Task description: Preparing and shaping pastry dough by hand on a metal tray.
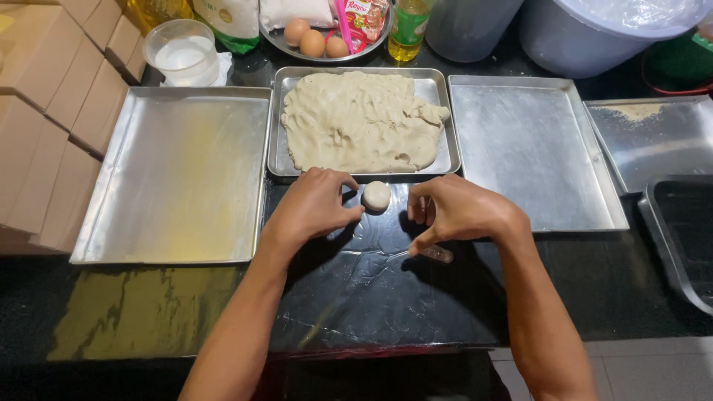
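A small round ball of pale dough [376,195] sits on a black plastic sheet [371,282] on the counter. My left hand [316,204] is just to its left, fingers curled, thumb tip close to the ball. My right hand [453,212] hovers to its right with fingers bent and holds nothing that I can see. A small clear tube-like thing [437,254] lies under the right hand. Behind the ball, a metal tray [276,156] holds a big flat mass of dough [360,122].
Empty metal trays stand at left [178,178] and right [531,156], with more trays at far right [653,141]. At the back are a plastic cup [182,52], a plate with eggs [312,41], an oil bottle [408,30] and buckets [594,33]. Cardboard boxes [52,111] line the left edge.
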